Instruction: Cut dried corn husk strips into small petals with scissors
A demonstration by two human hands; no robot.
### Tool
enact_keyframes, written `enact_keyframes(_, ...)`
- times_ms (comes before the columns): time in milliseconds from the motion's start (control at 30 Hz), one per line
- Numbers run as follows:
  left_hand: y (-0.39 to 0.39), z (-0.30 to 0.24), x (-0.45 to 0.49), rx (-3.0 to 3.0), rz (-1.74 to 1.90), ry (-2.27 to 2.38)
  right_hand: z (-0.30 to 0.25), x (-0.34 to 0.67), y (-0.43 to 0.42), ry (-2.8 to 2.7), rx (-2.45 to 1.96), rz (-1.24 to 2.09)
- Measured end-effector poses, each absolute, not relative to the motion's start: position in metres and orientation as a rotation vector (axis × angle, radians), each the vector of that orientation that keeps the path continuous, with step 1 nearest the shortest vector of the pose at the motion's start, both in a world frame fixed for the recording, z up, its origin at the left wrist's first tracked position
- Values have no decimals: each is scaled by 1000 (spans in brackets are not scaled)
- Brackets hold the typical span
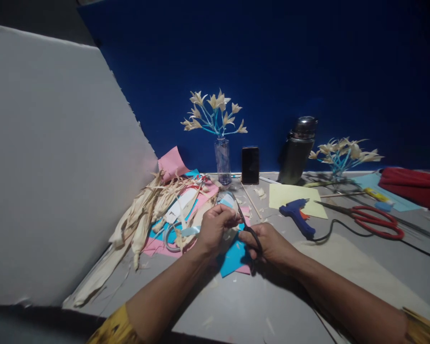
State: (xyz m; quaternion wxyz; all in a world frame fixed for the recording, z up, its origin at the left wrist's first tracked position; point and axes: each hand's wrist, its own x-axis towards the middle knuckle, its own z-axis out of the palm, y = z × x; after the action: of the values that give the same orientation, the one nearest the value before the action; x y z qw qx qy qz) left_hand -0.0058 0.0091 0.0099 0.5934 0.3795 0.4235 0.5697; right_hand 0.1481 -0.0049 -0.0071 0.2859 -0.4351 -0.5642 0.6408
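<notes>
My left hand is closed in a pinch on a small pale strip of dried husk, held over blue and pink paper sheets. My right hand grips the black handles of small scissors, whose blades point up and left toward the piece in my left hand. A pile of dried corn husks lies just left of my hands.
A blue glue gun with a black cord rests on a yellow sheet. Red-handled scissors lie at right. A bottle vase of husk flowers, a phone, a flask and another flower bunch stand at the back. A white board leans at left.
</notes>
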Motion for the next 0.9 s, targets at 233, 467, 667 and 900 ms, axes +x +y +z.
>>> enact_keyframes(233,11,6,-7,888,1319,982,-13,147,-7,-1505,-1017,1739)
enact_keyframes(467,10,8,-6,876,1326,1002,-7,148,-6,-1494,-1164,1725)
enact_keyframes(667,10,9,-6,897,1325,1006,-8,147,-6,-1478,-1114,1748)
enact_keyframes(900,8,10,-9,998,1125,1016,-3,159,10,-1209,-1158,1434)
